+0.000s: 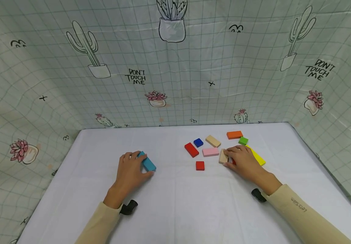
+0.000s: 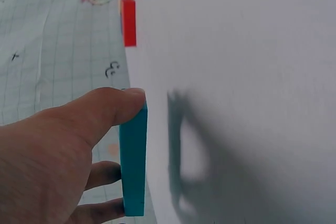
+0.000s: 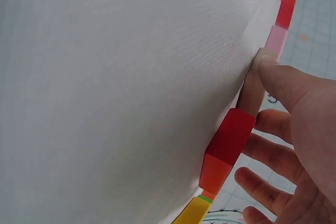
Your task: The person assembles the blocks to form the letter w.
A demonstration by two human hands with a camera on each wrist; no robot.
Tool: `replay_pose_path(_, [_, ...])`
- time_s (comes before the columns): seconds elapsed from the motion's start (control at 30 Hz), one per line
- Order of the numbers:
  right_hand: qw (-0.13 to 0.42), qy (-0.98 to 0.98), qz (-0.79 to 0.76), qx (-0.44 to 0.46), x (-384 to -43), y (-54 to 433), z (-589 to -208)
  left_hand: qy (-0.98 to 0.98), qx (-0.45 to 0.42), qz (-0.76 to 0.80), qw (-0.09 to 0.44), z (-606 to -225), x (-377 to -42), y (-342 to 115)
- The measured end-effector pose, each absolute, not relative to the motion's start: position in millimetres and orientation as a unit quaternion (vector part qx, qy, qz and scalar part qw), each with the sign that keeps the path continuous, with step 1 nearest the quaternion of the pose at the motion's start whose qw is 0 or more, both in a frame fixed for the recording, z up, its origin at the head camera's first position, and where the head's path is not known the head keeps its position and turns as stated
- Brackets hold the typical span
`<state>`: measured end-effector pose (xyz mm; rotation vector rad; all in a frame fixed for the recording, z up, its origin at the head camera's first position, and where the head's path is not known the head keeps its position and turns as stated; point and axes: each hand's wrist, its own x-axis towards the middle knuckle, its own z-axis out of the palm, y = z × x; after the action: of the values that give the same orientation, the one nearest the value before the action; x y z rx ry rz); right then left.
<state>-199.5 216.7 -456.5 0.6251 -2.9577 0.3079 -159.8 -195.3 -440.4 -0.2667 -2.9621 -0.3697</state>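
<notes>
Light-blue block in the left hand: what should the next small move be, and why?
Probably lower the light-blue block onto the white tabletop: the left hand grips it, and in the left wrist view its shadow falls clear of it, suggesting it is raised.

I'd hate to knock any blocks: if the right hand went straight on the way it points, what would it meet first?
Probably the pink block, just beyond the beige block that the right hand holds, though their heights are hard to compare.
</notes>
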Motion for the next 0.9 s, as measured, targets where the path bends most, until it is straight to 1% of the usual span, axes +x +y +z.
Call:
replay_pose_path(0.3, [0.053, -0.972, 0.096, 0.208, -199.8, 217.5, -457.5, -0.988, -0.077, -0.121, 0.06, -436.9, -154.0, -222.6])
replay_pose_path(0.47, [0.054, -0.971, 0.095, 0.211, -201.3, 218.5, -459.0, -0.987, -0.089, -0.122, 0.055, -437.8, -151.6, -234.4])
replay_pose_path(0.7, [0.054, -0.971, 0.094, 0.214, -201.7, 218.8, -458.8, -0.985, -0.112, -0.128, 0.027, -441.8, -150.5, -244.8])
replay_pose_path(0.9, [0.056, -0.97, 0.095, 0.219, -201.6, 219.3, -457.8, -0.984, -0.124, -0.126, 0.035, -444.4, -149.1, -247.0])
